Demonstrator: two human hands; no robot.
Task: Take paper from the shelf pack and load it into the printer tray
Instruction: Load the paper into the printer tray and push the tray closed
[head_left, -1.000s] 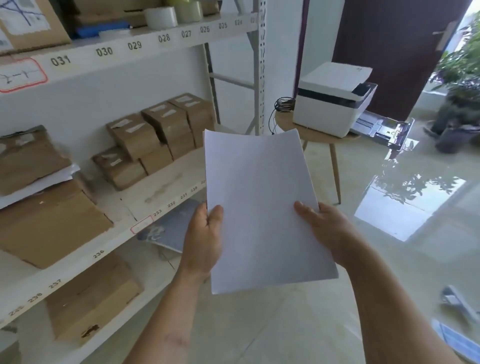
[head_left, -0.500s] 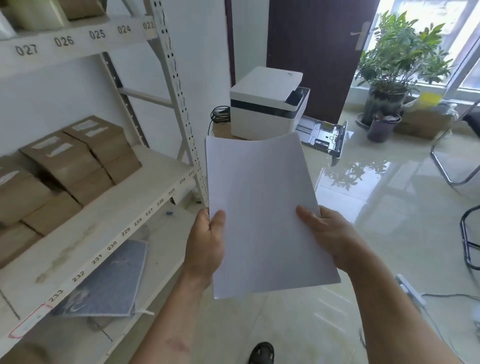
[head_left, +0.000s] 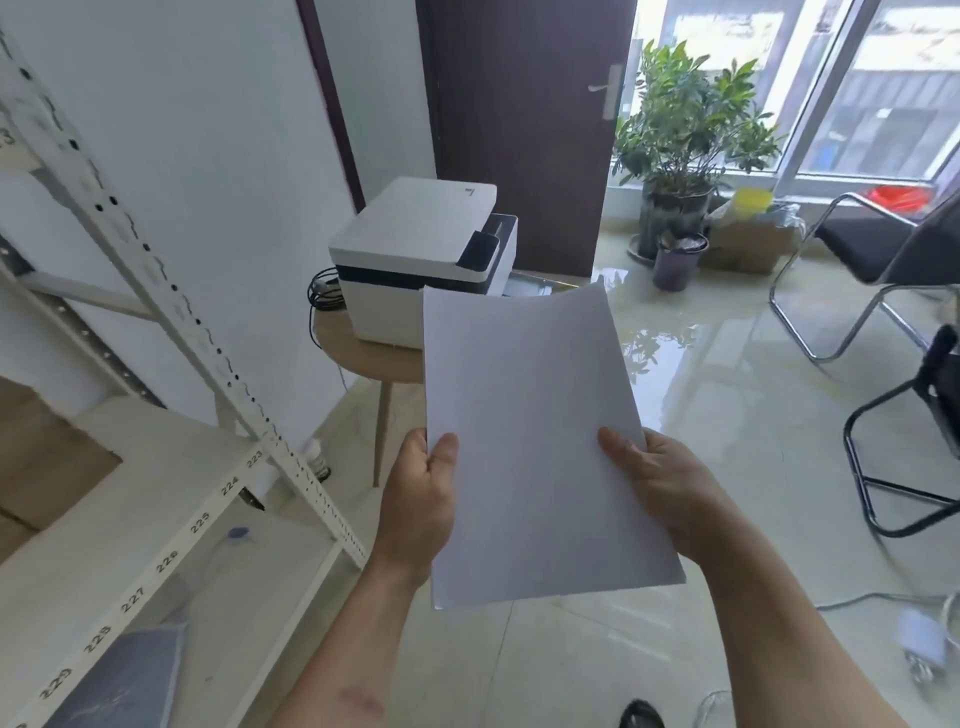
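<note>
I hold a thin stack of white paper (head_left: 530, 431) upright in front of me. My left hand (head_left: 421, 504) grips its lower left edge with the thumb on top, and my right hand (head_left: 660, 488) grips its lower right edge. Beyond the paper a white printer (head_left: 415, 249) with a dark band sits on a small round wooden table (head_left: 363, 353). The paper's top edge covers the printer's front right side, and the pulled-out tray is hidden behind the sheets.
A white metal shelf rack (head_left: 171, 499) with numbered edges runs along my left, with brown boxes (head_left: 41, 457) on it. A dark door (head_left: 524, 119), potted plants (head_left: 680, 150) and black chairs (head_left: 893, 291) stand around the glossy tiled floor. Cables lie at the lower right.
The view has swung right, away from the shelf boxes, and the printer has come closer and more central. Both hands keep the same grip on the paper.
</note>
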